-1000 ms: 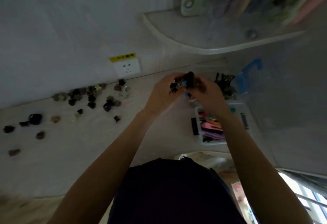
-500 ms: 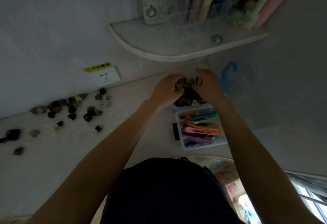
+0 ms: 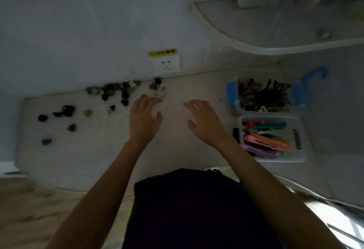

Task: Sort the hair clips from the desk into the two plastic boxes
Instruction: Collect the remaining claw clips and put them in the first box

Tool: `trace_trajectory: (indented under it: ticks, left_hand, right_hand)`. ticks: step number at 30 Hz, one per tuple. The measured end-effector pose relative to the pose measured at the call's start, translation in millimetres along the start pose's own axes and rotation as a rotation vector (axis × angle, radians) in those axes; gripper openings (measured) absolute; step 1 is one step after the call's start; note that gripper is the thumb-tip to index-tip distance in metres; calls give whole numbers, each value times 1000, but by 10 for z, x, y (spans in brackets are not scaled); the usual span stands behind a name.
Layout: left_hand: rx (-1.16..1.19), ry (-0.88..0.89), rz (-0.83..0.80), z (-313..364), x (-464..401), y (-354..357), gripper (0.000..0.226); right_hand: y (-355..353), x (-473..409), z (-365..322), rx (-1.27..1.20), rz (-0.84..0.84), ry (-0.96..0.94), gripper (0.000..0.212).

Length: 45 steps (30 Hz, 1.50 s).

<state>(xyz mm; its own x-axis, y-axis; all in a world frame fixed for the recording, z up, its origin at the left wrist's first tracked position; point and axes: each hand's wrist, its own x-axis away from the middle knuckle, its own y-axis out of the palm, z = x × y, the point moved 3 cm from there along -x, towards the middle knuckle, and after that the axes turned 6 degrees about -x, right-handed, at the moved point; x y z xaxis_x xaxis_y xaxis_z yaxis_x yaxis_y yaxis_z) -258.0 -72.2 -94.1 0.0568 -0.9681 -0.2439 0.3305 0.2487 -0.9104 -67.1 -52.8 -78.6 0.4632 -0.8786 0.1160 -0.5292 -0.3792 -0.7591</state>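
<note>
My left hand [image 3: 144, 119] and right hand [image 3: 204, 119] hover empty, fingers spread apart. Small clips [image 3: 115, 91] lie scattered just beyond and left of my left fingertips; both boxes [image 3: 270, 159] sit right of my right fingers. Best to gather several clips at once

Dim room: pale wall [image 3: 78, 22] with socket [image 3: 167, 64], curved shelf [image 3: 266, 32], wooden floor [image 3: 29, 209].
</note>
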Motion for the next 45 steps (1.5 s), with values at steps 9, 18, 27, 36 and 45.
trace_trajectory:
  ticks: [9, 18, 27, 36, 45]
  left_hand:
    - [-62, -209, -485, -664, 4, 176, 104]
    - [90, -210, -507, -790, -177, 336, 92]
    - [207, -236, -490, -680, -264, 398, 75]
    - [252, -176, -589, -529, -428, 341, 76]
    - [438, -244, -484, -488, -307, 269, 50]
  right_hand:
    - [544, -1269, -502, 117, -89, 5, 61]
    - [801, -1445, -467, 314, -146, 69, 39]
    - [724, -1110, -311, -190, -302, 55, 71]
    - [691, -1070, -331, 55, -183, 181, 79]
    - [673, -1037, -277, -184, -61, 233, 58]
